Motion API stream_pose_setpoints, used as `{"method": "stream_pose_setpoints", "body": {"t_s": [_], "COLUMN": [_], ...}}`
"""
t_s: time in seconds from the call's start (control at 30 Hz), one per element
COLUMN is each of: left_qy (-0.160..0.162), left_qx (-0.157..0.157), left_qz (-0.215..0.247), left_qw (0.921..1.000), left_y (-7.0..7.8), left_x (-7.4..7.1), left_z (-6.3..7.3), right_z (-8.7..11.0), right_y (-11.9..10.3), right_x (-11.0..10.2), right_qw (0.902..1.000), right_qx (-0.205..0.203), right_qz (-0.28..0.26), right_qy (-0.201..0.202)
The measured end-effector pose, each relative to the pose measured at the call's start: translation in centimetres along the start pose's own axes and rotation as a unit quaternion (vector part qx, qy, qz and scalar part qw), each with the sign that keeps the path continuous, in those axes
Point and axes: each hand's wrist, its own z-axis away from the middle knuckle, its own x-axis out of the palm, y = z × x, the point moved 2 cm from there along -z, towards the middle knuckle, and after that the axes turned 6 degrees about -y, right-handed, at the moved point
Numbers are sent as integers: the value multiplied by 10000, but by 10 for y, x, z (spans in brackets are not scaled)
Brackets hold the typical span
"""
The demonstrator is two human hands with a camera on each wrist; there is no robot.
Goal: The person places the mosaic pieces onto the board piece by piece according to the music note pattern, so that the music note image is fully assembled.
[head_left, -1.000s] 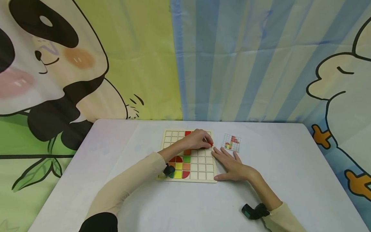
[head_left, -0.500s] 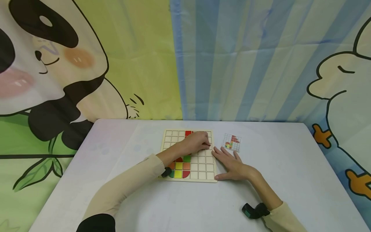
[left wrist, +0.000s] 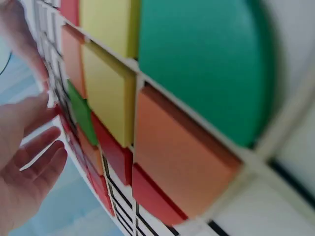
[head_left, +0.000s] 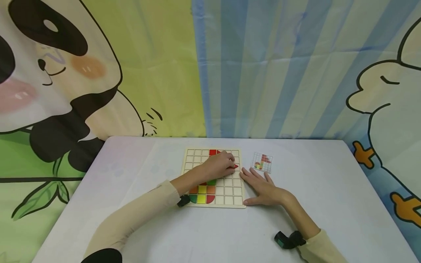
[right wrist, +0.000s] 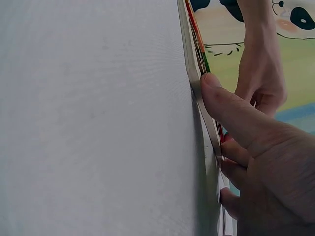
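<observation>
A wooden grid board lies on the white table. Red, orange, yellow and green pieces fill its near-left cells, seen close up as a green half-round and an orange square. My left hand reaches over the board's far right part, fingers curled, pinching a red triangle piece down at a cell. My right hand lies flat on the table beside the board, thumb against the board's right edge.
A small pattern card with a coloured grid picture lies just right of the board, beyond my right fingertips. A red square sits in the board's far row. Cartoon curtains hang behind the table's far edge.
My left hand has drawn slightly left and lowered the red triangle onto the board's right side. The right hand has stayed flat beside the board.
</observation>
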Motion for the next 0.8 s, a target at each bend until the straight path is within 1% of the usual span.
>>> {"method": "stream_pose_setpoints", "body": {"t_s": [0.07,0.13,0.2,0.3,0.37,0.43,0.47,0.53,0.6,0.63,0.7,0.8], "left_qy": [72,255,469,738,782,732,694,645,702,776,915,1055], "left_qx": [-59,-138,-314,-685,-1089,-1635,-1927,-2491,-2888,-2982,-3061,-3075], "left_qz": [297,599,810,820,667,573,587,673,839,917,951,995], "left_qw": [9995,9978,9951,9915,9887,9822,9770,9640,9511,9469,9428,9404], "left_y": [-4,-9,-16,-24,-28,-32,-33,-38,-42,-45,-49,-54], "left_x": [-4,-9,-14,-16,-13,-9,-7,-4,-3,-2,-2,-3], "left_z": [11,27,48,83,106,127,136,153,166,170,177,183], "right_z": [-1,-2,-2,-1,0,1,2,2,1,1,1,0], "right_y": [-1,-1,-2,-3,-2,-2,-2,-2,-2,-2,-2,-2], "right_x": [0,0,-1,-1,-1,0,0,0,0,0,1,2], "right_qw": [10000,10000,10000,10000,10000,10000,10000,9999,10000,9999,9999,9999], "right_qx": [-6,-12,-12,-5,39,71,80,92,67,59,54,63], "right_qz": [42,64,41,33,41,56,50,38,36,38,58,65], "right_qy": [-15,-19,-16,9,5,4,11,23,59,73,81,61]}}
